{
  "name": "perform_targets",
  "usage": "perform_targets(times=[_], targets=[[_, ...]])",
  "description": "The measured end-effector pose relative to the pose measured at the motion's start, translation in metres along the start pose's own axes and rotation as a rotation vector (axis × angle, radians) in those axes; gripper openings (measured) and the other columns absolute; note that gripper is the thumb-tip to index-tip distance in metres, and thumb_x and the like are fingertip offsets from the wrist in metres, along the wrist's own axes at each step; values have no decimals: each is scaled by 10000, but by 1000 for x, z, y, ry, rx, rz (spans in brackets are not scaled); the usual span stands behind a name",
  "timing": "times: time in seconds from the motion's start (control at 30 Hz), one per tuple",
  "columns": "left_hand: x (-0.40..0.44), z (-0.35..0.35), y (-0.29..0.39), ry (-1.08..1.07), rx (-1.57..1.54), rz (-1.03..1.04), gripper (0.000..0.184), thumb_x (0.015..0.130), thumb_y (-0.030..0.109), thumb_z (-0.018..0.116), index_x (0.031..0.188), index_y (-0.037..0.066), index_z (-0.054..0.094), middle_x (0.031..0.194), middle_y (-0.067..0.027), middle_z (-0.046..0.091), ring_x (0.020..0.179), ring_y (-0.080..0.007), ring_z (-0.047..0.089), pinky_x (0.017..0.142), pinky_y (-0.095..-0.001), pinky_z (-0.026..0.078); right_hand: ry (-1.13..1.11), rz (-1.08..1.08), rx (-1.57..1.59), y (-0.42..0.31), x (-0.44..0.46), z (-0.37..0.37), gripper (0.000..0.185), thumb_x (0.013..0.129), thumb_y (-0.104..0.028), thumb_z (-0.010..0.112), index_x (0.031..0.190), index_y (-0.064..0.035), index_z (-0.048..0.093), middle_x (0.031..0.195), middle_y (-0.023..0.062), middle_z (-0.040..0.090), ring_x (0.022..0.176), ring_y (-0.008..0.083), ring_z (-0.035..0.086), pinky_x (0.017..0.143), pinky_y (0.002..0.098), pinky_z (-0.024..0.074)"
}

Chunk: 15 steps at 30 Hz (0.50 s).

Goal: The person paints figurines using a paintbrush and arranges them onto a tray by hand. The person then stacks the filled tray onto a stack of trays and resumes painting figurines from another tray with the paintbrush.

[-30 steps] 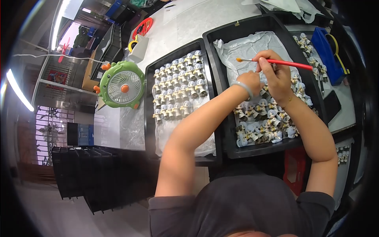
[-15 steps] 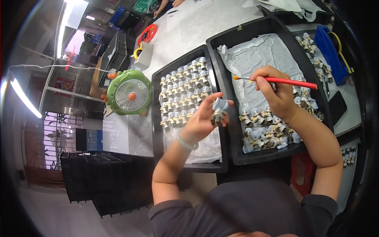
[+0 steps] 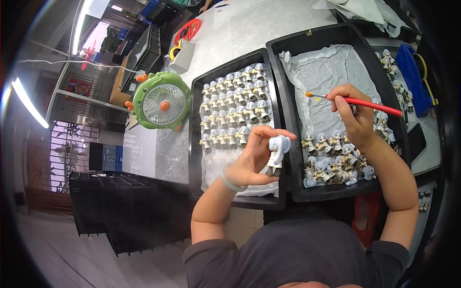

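My left hand [image 3: 254, 161] is closed around a small figurine [image 3: 277, 152] with pale blue-grey hair, a white body and dark feet. It is held upright over the edge between two black trays. A red-handled paintbrush [image 3: 372, 104] is pinched in my right hand [image 3: 353, 113], its orange-tipped bristles pointing left, apart from the figurine. Beneath my left hand, the left tray [image 3: 196, 168] holds rows of standing figurines [image 3: 235, 108] on white lining. The right tray [image 3: 300, 196] has many similar figurines [image 3: 331, 161] lying jumbled at its near end, with crumpled lining [image 3: 331, 72] beyond.
A green fan [image 3: 163, 103] stands left of the trays. Behind it are a red ring-shaped object [image 3: 188, 30] and yellow tape [image 3: 175, 52]. A blue bin [image 3: 415, 79] and more figurines lie at right. Black crates [image 3: 129, 206] stand at lower left. Another person's hand [image 3: 205, 6] shows at the far edge.
My left hand has turned the figurine, so a plain white side now faces me, and has shifted slightly down and right in view. The brush moved right with my right hand as the view shifted.
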<state>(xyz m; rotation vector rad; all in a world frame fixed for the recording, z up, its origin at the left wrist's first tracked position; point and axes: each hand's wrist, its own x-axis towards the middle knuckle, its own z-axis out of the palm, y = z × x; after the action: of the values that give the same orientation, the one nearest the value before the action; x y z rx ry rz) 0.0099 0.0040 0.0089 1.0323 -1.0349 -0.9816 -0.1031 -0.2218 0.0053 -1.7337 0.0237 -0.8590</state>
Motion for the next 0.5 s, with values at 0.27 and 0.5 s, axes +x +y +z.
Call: perform_targets(times=[0.27,0.5], targets=[[2,15,12,170,1302,83,611,501,201,726,1060,59,527,813,-75,428,745,-226,421,722,-335,315,-8,45,0,0,-1,0,128,851,-106,483,829,-24,580,656,11,516,606,62,468,561,209,364],[2,12,9,139,1296,32,591,494,303,730,1004,73,539,783,-69,414,733,-229,414,694,-324,295,-9,26,-4,1,-1,1,139,860,-115,480,832,-25,583,672,11,520,622,61,472,568,204,360]])
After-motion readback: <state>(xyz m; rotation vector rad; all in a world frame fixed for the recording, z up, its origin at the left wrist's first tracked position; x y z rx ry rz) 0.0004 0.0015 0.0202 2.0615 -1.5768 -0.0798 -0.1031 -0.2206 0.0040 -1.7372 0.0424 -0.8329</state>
